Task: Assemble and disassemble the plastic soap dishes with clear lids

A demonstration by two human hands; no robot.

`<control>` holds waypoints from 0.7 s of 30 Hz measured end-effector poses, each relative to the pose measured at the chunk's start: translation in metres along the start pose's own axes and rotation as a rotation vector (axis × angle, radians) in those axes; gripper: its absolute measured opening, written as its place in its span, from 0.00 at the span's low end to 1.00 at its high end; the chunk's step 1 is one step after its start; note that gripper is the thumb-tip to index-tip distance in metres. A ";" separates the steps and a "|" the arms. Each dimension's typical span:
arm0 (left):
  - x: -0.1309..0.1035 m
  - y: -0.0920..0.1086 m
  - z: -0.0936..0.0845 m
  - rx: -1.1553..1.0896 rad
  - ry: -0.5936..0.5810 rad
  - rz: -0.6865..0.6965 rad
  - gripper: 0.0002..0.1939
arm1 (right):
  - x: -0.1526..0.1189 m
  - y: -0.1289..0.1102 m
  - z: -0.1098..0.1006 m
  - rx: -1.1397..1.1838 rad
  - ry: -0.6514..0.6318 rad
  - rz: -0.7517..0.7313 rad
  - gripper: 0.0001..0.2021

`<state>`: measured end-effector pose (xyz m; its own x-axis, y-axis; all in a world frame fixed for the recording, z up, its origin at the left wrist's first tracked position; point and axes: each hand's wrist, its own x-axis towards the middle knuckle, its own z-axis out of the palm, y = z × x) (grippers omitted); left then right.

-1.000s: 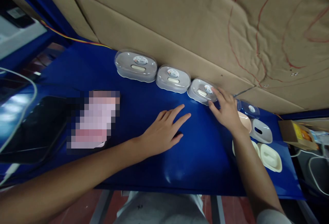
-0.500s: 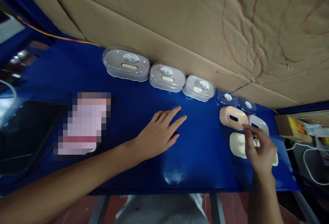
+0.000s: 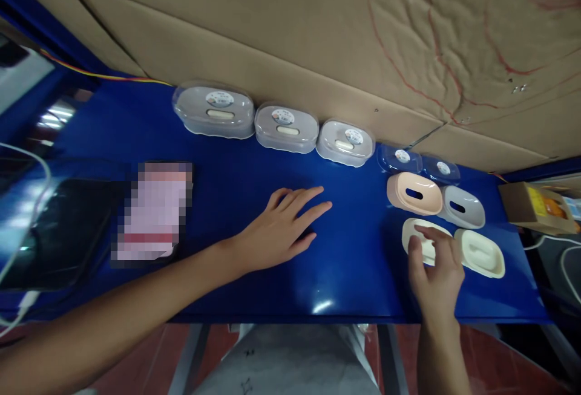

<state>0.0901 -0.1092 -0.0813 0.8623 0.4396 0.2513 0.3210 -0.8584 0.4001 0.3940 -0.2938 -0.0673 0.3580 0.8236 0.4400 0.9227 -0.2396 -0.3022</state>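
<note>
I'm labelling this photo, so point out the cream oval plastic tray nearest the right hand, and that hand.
Cream oval plastic tray (image 3: pixel 429 251), head view: inner surface seen between thumb and forefinger.
Right hand (image 3: pixel 438 277), head view: back of the hand.

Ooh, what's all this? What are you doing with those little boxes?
A person's right hand is at one cream tray; whether it grips it, I can't tell. The left hand is spread over the blue table, holding nothing. Another cream tray sits alongside. Farther back are slotted peach and grey pieces, then two clear lids. Three covered boxes line the cardboard.
</note>
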 end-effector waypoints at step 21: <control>0.000 -0.001 -0.007 -0.021 -0.134 0.159 0.24 | 0.109 0.056 0.023 -0.095 -0.343 -0.081 0.36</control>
<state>0.0868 -0.1067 -0.0756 0.9464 0.2584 0.1938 0.1695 -0.9080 0.3832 0.4814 -0.2058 -0.0555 0.2292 0.9624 0.1455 0.9609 -0.1999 -0.1914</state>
